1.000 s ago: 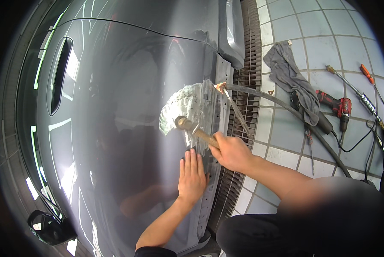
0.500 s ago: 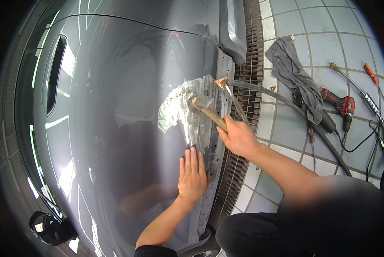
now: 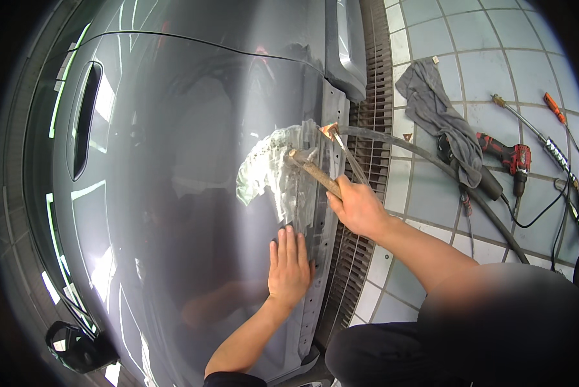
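Note:
A grey car door (image 3: 173, 219) fills the left and middle of the view, with a patch of bare, sanded metal (image 3: 267, 161) near its lower edge. My right hand (image 3: 360, 208) is wrapped round the wooden handle of a hammer (image 3: 318, 175). The hammer's head end is over the bare patch; whether it touches the metal I cannot tell. Just below the patch, my left hand (image 3: 290, 267) lies flat on the door with fingers stretched out. A copper-coloured clamp (image 3: 329, 131) sits at the door's edge, close beyond the hammer.
A thick dark cable (image 3: 425, 153) runs from the clamp across the floor grating (image 3: 372, 116) and tiles. On the right lie a grey cloth (image 3: 434, 103), a red and black drill (image 3: 512, 158), a metal rod tool (image 3: 547, 143) and an orange-handled tool (image 3: 554, 107).
The view has shifted slightly, so the door's far end and floor tools sit a little differently. Both hands keep nearly the same places, and the hammer stays over the patch.

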Action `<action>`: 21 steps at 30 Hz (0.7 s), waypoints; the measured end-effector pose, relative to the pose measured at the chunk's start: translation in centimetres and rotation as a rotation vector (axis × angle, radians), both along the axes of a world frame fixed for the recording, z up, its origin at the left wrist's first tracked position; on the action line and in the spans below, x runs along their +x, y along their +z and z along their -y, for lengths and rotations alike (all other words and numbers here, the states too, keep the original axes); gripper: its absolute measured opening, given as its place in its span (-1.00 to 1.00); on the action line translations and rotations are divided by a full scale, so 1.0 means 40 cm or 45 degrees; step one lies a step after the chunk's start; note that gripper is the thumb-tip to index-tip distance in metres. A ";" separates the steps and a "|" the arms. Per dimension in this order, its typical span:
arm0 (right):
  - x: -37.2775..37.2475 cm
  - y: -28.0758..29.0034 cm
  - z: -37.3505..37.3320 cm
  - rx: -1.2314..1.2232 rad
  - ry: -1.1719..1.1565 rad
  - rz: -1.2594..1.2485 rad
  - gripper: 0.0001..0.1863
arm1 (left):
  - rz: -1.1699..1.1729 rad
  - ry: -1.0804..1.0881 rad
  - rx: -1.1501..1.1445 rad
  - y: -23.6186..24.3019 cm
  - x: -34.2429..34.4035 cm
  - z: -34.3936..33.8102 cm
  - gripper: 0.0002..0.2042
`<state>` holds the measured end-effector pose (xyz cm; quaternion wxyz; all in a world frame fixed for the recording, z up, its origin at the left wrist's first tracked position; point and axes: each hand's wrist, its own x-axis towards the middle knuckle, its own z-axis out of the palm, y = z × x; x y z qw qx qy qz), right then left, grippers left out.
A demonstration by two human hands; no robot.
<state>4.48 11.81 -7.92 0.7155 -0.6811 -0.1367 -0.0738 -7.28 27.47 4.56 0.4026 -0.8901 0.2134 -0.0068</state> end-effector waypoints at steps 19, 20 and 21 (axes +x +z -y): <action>0.007 0.010 -0.003 0.004 0.041 0.049 -0.71 | 0.010 0.023 0.009 0.005 -0.001 0.011 -0.38; 0.009 0.010 0.004 0.001 0.049 0.021 -0.71 | 0.004 0.026 0.007 0.006 0.000 0.016 -0.38; 0.009 0.025 0.018 -0.007 0.056 -0.001 -0.71 | 0.005 0.027 0.001 0.006 -0.003 0.013 -0.38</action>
